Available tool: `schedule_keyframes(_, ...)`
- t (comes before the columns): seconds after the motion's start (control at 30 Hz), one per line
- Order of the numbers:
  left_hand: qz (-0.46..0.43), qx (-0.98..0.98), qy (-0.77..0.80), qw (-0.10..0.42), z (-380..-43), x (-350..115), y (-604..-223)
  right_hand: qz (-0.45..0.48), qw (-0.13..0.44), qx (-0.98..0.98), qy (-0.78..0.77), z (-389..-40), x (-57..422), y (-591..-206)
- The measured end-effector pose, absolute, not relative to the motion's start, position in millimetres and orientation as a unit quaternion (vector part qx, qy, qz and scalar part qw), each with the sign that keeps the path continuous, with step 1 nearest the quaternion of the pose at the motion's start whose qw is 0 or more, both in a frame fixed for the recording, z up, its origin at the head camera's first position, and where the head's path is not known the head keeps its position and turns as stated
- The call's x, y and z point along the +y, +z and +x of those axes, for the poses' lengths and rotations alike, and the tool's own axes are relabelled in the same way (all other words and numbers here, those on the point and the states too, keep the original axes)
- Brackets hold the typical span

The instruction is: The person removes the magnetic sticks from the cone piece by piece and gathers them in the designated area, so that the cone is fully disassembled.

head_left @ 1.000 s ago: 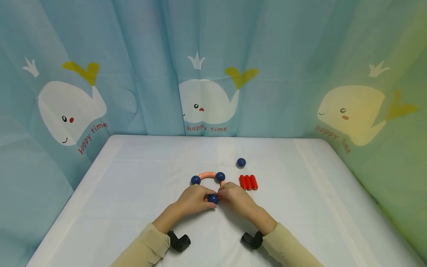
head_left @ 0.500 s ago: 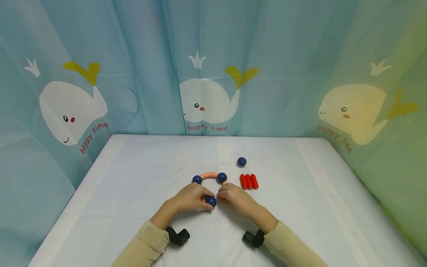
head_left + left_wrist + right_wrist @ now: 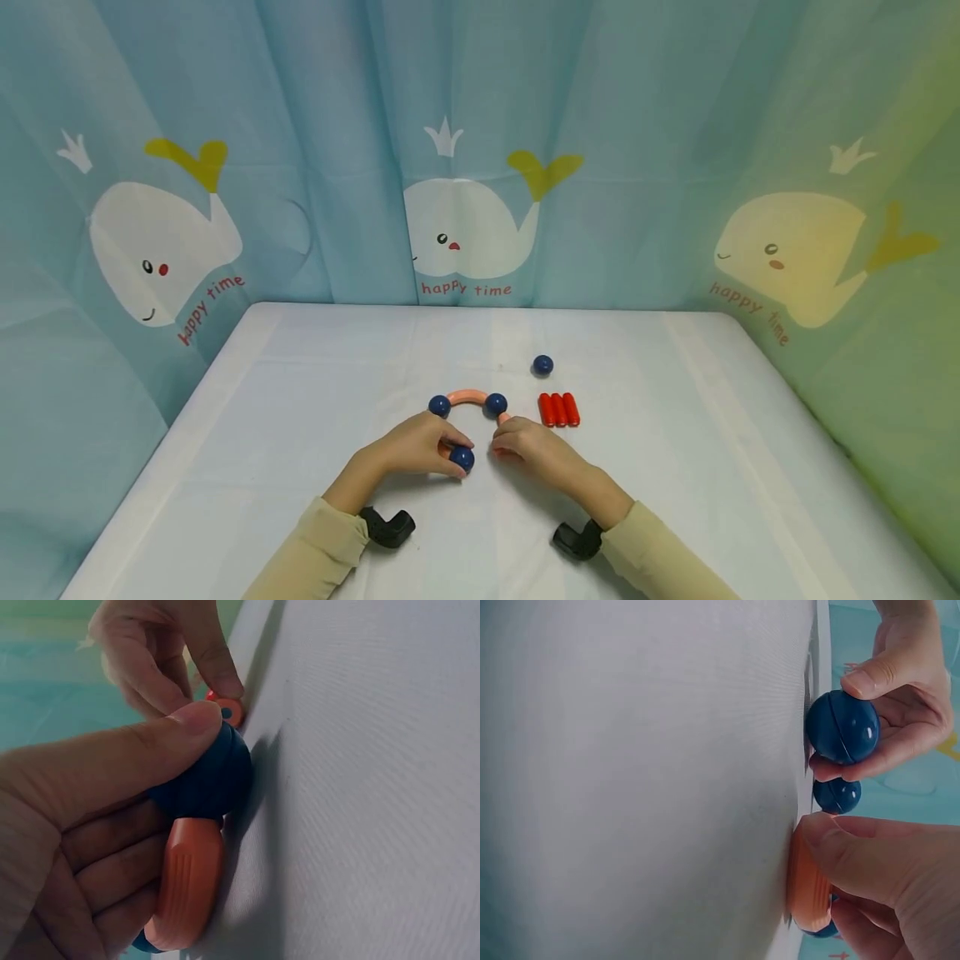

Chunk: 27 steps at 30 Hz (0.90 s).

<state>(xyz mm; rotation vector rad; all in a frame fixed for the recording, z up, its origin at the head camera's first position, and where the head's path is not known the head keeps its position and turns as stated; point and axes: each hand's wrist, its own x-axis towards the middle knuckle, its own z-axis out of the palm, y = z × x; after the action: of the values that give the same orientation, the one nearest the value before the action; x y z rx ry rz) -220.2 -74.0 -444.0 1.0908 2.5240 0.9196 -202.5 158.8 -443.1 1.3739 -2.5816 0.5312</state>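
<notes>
In the head view, my left hand (image 3: 416, 446) pinches a blue ball (image 3: 462, 459) between thumb and fingers. An orange curved rod (image 3: 189, 877) joins that ball in the left wrist view. My right hand (image 3: 543, 450) pinches another orange curved rod (image 3: 807, 881), whose bare end with a dark dot faces the left hand's ball across a gap. At the back of this horseshoe-shaped chain, a third curved rod (image 3: 468, 396) links a left blue ball (image 3: 439, 406) and a right blue ball (image 3: 496, 405). Fingers hide parts of both side rods.
A loose blue ball (image 3: 543, 365) lies behind and to the right of the chain. Several straight red rods (image 3: 558, 409) lie side by side right of it, on the white table (image 3: 675, 467). A blue curtain (image 3: 337, 208) with whale prints hangs behind the table.
The left hand has drawn its blue ball left and slightly towards the body, widening the gap to the right hand. The right hand has shifted only slightly.
</notes>
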Motion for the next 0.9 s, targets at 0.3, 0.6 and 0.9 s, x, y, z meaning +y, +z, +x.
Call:
schedule_keyframes(0.3, 0.371, 0.861, 0.320, 0.134, -218, -77, -439, 0.459, 0.082, -0.860, 0.206, -201, 160, -447)
schedule_keyframes(0.6, 0.369, 0.852, 0.347, 0.134, -227, -70, -424, 0.232, 0.123, -0.888, 0.377, -196, 161, -447)
schedule_keyframes(0.9, 0.347, 0.892, 0.290, 0.026, -263, -40, -411, 0.117, 0.109, -0.920, 0.359, -204, 149, -445)
